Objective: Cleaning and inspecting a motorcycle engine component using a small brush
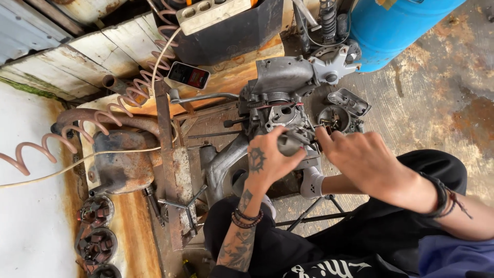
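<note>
Left hand [267, 157] grips grey part [290, 144] at engine [280, 98]; right hand [360, 157] pinches its edge; bare floor [432, 108] right.

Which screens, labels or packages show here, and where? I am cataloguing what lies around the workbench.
Phone: flat on the wooden boards left of the engine, a dark rectangle, screen lit red.
Tape scrap: tan patch on the blue barrel, top right.
No packages or signs visible.

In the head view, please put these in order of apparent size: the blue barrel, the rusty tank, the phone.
1. Blue barrel, though the frame cuts it off.
2. Rusty tank, which looks close in size to the barrel's visible part.
3. Phone, clearly the smallest.
</note>
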